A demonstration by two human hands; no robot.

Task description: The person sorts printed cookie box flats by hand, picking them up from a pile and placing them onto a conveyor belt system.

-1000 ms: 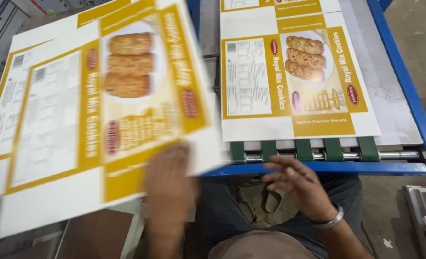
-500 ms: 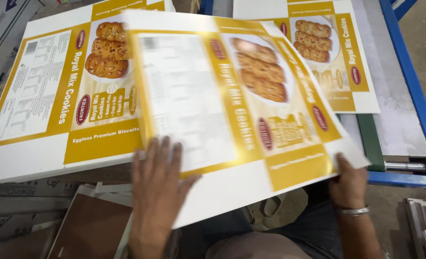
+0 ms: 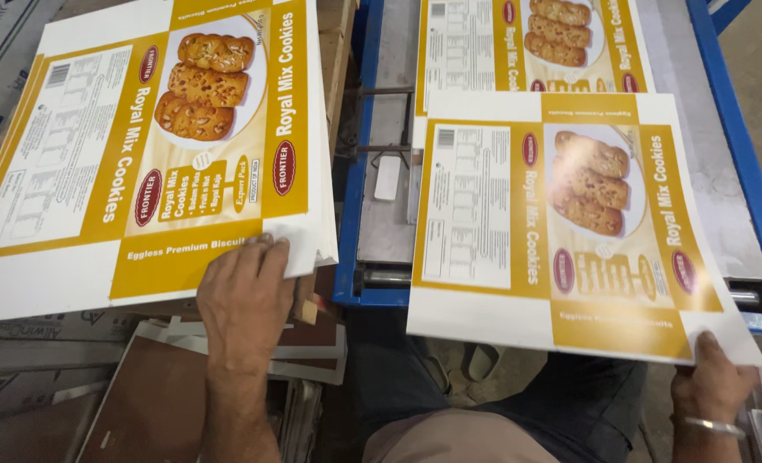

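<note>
My left hand (image 3: pixel 246 302) rests flat on the near corner of a stack of printed cardboard sheets (image 3: pixel 141 146), white and yellow with a cookie picture, lying at the left. My right hand (image 3: pixel 712 381) grips the near right corner of a single printed sheet (image 3: pixel 561 231) of the same kind. That sheet lies over the blue-framed machine table (image 3: pixel 741 197), its near edge overhanging toward my lap. Another printed sheet (image 3: pixel 535 43) sits further up the table, partly under the held one.
Brown and grey boards (image 3: pixel 167 394) lie piled on the floor below the left stack. A metal roller (image 3: pixel 390 276) runs along the table's near edge. A white block (image 3: pixel 388 177) sits on the table's grey surface. My legs fill the bottom middle.
The top sheet has travelled from the left stack rightward onto the blue table, carried by my right hand. My left hand has let go of it and settled on the stack's corner.
</note>
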